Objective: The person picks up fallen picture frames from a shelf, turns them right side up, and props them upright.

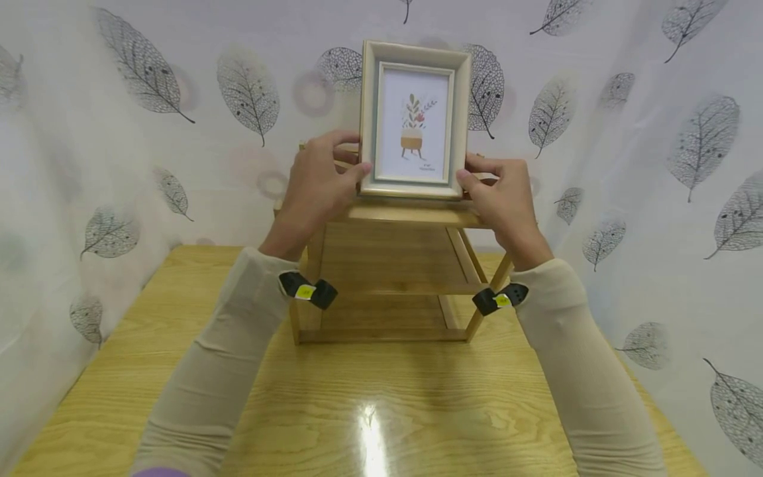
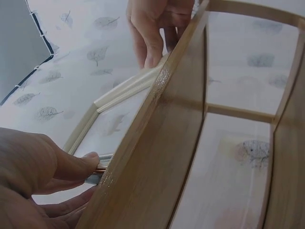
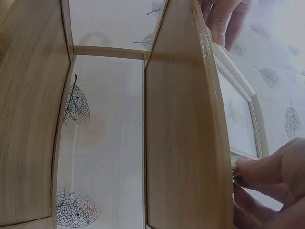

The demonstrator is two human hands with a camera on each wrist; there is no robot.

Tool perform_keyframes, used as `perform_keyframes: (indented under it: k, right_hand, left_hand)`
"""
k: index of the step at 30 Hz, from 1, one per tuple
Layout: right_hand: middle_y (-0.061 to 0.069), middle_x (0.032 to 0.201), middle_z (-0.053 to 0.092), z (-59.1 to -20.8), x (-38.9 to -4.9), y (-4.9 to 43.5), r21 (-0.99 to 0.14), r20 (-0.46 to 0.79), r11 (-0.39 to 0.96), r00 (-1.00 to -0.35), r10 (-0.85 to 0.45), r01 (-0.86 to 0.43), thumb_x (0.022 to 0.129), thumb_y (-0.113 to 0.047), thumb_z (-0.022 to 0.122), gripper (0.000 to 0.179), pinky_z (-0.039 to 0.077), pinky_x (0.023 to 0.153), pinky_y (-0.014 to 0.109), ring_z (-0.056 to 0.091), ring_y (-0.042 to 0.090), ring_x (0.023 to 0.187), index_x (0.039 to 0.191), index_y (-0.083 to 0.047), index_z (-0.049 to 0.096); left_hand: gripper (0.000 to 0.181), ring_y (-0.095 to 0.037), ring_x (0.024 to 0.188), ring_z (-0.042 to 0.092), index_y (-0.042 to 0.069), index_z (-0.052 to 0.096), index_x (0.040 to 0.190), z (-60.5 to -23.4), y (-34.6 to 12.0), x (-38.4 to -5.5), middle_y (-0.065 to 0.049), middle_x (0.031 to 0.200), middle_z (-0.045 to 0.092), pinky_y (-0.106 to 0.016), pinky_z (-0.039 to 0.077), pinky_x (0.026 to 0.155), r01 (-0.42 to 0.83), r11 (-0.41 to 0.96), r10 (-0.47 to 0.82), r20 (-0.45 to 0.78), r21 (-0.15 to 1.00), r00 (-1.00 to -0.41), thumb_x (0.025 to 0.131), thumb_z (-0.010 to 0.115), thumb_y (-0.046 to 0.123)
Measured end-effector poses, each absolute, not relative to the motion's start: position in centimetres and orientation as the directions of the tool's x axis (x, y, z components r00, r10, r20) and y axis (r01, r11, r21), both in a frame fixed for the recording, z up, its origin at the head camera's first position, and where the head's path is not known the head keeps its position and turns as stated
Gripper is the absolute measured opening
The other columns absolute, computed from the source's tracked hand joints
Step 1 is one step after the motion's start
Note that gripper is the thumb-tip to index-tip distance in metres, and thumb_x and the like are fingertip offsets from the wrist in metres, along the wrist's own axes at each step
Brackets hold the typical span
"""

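A cream picture frame (image 1: 415, 187) with a plant picture stands nearly upright at the top of a wooden shelf rack (image 1: 393, 255). My left hand (image 1: 324, 179) pinches its lower left side, thumb in front and fingers behind. On the opposite side, my right hand (image 1: 501, 195) pinches the lower right edge in the same way. In the left wrist view, the frame's lower edge is close to the rack's top board (image 2: 138, 129); whether it bears weight there I cannot tell. The right wrist view shows my right thumb (image 3: 259, 169) against the frame's edge.
The rack has lower shelves and slanted side legs, standing on a glossy wood-grain table (image 1: 369, 391). A pale curtain (image 1: 238, 185) printed with dark leaves hangs behind and along both sides. Straps with black cameras (image 1: 306, 289) sit on both sleeved wrists.
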State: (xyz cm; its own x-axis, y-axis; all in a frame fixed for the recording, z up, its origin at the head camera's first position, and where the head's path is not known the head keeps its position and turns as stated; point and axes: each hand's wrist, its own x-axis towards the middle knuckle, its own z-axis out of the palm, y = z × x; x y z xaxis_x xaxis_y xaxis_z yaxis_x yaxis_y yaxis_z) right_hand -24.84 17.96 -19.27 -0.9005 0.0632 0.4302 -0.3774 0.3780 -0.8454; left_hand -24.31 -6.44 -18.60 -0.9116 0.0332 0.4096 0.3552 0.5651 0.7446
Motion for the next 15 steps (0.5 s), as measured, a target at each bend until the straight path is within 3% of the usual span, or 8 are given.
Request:
perform_keyframes:
  k: [15]
  right_hand:
    - [0.015,0.131,0.055,-19.26,-24.83,18.01,-0.857,0.442,0.332,-0.893,0.084,-0.393,0.085,-0.005,0.068,0.033,0.056,0.074,0.027,0.07,0.018,0.08,0.117,0.0,0.063]
  left_hand:
    - [0.046,-0.012,0.092,0.065,0.024,0.051,0.132,-18.64,-6.31,-24.53,-0.001,0.113,0.066,-0.025,0.055,0.072,0.351,0.52,0.013,0.403,0.779,-0.915,0.089,0.067,0.023]
